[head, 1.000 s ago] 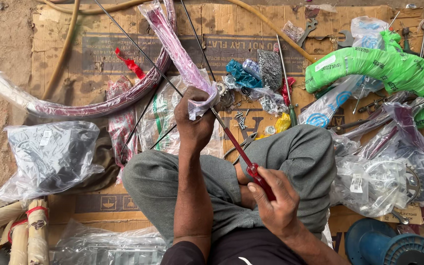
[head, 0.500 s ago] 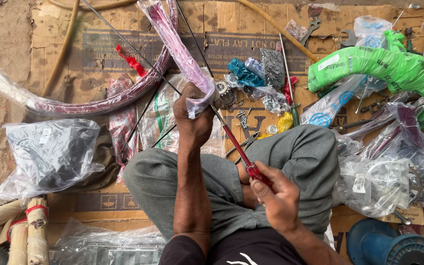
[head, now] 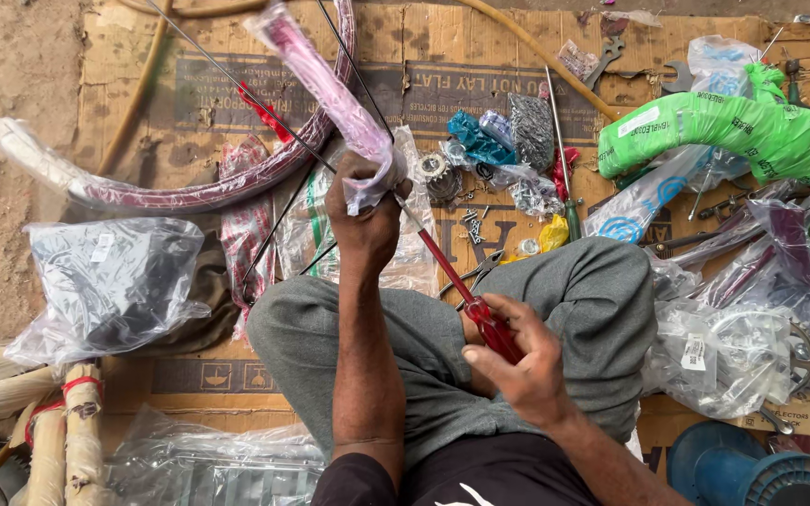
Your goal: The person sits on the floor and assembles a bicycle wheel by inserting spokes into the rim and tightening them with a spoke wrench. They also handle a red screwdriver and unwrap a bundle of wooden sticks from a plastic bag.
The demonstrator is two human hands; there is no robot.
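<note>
Two bare hands work over the lap of a person sitting cross-legged in grey trousers point(head: 602, 300) on flattened cardboard point(head: 442, 56) spread on the floor. The left hand point(head: 365, 220) has its grip closed around the lower end of a pink fender point(head: 325, 84) wrapped in clear plastic, which rises up and away from that grip toward the top of the view. The right hand point(head: 527, 361) has its grip closed on the red handle of a screwdriver point(head: 466, 295); the shaft runs up and left from this grip and its tip reaches the wrapped end held in the left grip, though the exact contact is hidden by plastic and fingers.

Thin black spokes or cables point(head: 264, 122) cross just behind the left grip. Further left of it lies a dark red fender point(head: 189, 192) in plastic, and below that a clear bag holding something black point(head: 110, 281). Just beyond the left grip, to its right, sit small bags of metal hardware point(head: 517, 141) and a yellow packet point(head: 553, 232). Well right of the right grip are a bright green wrapped part point(head: 742, 126), clear bags with metal parts point(head: 733, 347), and a blue round object point(head: 752, 473) at the lower corner. Paper-wrapped tubes tied with red bands point(head: 63, 422) lie far to the lower left.
</note>
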